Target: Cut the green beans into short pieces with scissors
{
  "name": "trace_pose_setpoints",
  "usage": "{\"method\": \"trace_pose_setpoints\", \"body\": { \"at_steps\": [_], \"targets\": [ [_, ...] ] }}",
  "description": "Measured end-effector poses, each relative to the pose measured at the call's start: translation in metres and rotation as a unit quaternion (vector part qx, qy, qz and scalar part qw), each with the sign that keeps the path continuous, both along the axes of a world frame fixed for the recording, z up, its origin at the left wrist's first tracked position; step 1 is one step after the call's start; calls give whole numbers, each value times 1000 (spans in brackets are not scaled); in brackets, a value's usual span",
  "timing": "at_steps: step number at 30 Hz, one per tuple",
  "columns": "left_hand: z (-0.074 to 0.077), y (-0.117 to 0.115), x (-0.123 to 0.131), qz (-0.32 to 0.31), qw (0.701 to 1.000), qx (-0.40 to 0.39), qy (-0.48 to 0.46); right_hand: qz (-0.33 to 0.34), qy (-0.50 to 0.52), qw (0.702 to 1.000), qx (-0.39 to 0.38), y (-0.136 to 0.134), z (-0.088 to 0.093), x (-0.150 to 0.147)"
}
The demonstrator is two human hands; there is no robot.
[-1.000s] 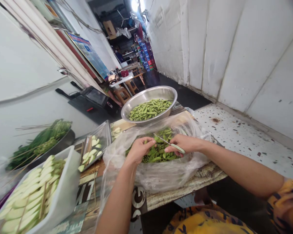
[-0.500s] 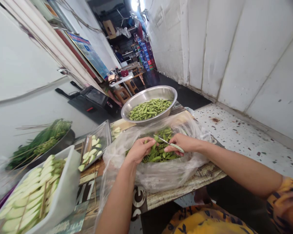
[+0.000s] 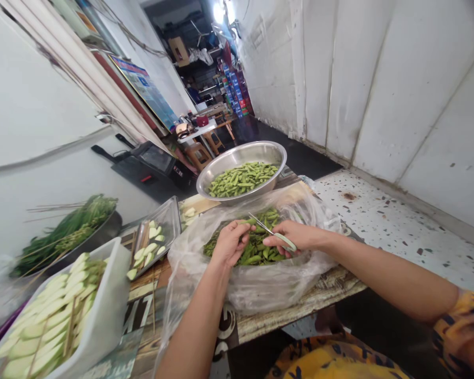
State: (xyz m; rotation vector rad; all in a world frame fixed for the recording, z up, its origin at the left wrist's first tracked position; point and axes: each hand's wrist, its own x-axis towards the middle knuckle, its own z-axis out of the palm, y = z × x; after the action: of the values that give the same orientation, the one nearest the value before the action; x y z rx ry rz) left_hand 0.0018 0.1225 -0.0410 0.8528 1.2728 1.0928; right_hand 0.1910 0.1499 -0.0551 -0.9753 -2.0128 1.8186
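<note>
My left hand (image 3: 229,243) pinches a green bean pod (image 3: 245,223) over a clear plastic bag (image 3: 245,287) full of green pods (image 3: 260,252). My right hand (image 3: 300,235) grips small scissors (image 3: 272,233) with pale green handles, their blades pointing left toward the pod in my left fingers. Both hands hover just above the pile in the bag. Beyond the bag stands a large steel bowl (image 3: 237,156) holding trimmed pods.
A metal tray (image 3: 169,216) with pale vegetable slices lies left of the bag. A white tub (image 3: 106,310) of skewered slices sits at the near left, a dish of leafy greens (image 3: 69,229) behind it. A speckled counter (image 3: 398,226) runs along the right wall.
My left hand has lifted a pod slightly up and toward the scissors. My right hand with the scissors has shifted a little left.
</note>
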Motion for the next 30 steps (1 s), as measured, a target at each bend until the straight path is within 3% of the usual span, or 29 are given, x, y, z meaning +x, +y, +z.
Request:
{"method": "trace_pose_setpoints", "body": {
  "at_steps": [17, 21, 24, 30],
  "targets": [
    [0, -3, 1, -4, 1000, -5, 30, -19, -1, 1000, -10, -2, 4, -1],
    [-1, -3, -1, -1, 1000, -11, 29, -20, -11, 999, 35, 0, 2, 1],
    [-1, 0, -2, 17, 1000, -1, 16, -18, -12, 998, 58, 1, -3, 2],
    [4, 6, -7, 76, 995, -34, -56, -39, 4, 999, 34, 3, -5, 1]
  ]
}}
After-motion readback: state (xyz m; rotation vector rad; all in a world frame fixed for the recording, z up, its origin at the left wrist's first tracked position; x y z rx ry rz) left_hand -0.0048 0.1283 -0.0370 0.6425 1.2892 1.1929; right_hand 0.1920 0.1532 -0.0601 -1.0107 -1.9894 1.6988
